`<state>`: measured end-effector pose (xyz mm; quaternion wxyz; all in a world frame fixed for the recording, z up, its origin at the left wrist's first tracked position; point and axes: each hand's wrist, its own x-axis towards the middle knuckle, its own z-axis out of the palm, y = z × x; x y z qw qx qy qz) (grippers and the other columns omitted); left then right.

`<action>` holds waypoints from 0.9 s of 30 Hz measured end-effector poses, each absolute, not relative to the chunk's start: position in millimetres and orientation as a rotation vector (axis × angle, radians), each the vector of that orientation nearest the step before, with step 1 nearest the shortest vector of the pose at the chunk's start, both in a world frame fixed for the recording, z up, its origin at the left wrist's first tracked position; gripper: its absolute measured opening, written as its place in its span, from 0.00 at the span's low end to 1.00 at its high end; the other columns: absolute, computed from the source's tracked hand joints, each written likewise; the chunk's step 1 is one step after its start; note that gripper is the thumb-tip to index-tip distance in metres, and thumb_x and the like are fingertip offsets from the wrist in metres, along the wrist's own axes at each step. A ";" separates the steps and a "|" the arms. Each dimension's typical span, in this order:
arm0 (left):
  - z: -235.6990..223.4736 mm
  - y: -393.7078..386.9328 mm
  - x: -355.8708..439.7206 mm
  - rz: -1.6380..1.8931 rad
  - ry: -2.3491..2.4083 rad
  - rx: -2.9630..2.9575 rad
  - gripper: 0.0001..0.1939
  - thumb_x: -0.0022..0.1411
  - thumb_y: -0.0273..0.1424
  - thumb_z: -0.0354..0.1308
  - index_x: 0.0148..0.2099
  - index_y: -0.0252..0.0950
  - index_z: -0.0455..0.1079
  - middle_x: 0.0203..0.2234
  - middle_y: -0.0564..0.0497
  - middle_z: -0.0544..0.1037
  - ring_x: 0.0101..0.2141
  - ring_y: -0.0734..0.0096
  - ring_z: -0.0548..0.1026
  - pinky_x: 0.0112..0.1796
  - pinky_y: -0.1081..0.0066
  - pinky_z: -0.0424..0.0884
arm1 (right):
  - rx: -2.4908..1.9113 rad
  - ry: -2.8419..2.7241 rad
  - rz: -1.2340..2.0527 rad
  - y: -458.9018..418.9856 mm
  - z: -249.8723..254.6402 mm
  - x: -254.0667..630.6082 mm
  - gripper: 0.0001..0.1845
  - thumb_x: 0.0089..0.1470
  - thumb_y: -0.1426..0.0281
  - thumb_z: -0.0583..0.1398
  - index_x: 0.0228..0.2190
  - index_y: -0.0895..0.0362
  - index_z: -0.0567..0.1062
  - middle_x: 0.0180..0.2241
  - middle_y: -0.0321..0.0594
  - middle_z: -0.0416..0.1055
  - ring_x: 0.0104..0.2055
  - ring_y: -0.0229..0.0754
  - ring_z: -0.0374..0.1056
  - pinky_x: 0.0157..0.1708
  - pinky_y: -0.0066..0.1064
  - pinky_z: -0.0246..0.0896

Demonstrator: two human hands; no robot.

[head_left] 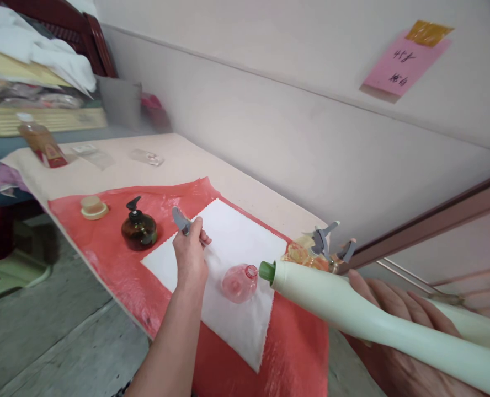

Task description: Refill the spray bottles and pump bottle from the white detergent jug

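My left hand (192, 251) is closed around a grey pump head (181, 219), whose nozzle sticks up past the fingers. My right hand (394, 320) grips a pale green plastic jug (319, 289), tilted so its green spout (267, 271) points left. Just left of that spout, without clear contact, is the mouth of a clear pink bottle (236, 284). This round bottle sits on a white cloth (232, 231); I cannot tell if it is upright. Much of the jug is cut off by the frame. The lower part of the pump head is hidden in my left hand.
A red plastic sheet (116, 204) covers much of the table. On it stand a dark pump bottle (139, 229), a round lid (94, 207) and, at right, yellowish bottles with grey pumps (320, 242). An amber bottle (42, 140) stands farther back. A wall (270, 110) borders the table.
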<state>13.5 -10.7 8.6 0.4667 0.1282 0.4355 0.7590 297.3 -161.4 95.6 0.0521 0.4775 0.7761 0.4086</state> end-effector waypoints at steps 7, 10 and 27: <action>10.6 -12.8 14.0 1.857 1.072 0.311 0.15 0.51 0.36 0.66 0.27 0.37 0.62 0.18 0.59 0.63 0.20 0.79 0.63 0.24 0.74 0.64 | 1.453 2.372 1.236 -159.3 97.7 292.3 0.33 0.56 0.78 0.47 0.63 0.62 0.57 0.49 0.58 0.69 0.50 0.64 0.67 0.48 0.59 0.64; 10.9 -12.7 14.2 1.864 1.065 0.317 0.16 0.51 0.36 0.66 0.27 0.37 0.61 0.18 0.59 0.63 0.20 0.79 0.63 0.24 0.74 0.64 | 1.442 2.371 1.246 -157.4 97.9 290.8 0.33 0.56 0.77 0.48 0.63 0.65 0.57 0.49 0.60 0.70 0.50 0.65 0.67 0.48 0.59 0.65; 14.9 -15.0 14.9 1.821 1.096 0.264 0.15 0.51 0.36 0.66 0.27 0.37 0.62 0.16 0.59 0.64 0.19 0.77 0.63 0.25 0.73 0.65 | 1.409 2.398 1.257 -154.2 99.6 288.9 0.31 0.57 0.78 0.46 0.62 0.64 0.59 0.50 0.60 0.70 0.49 0.65 0.68 0.47 0.58 0.66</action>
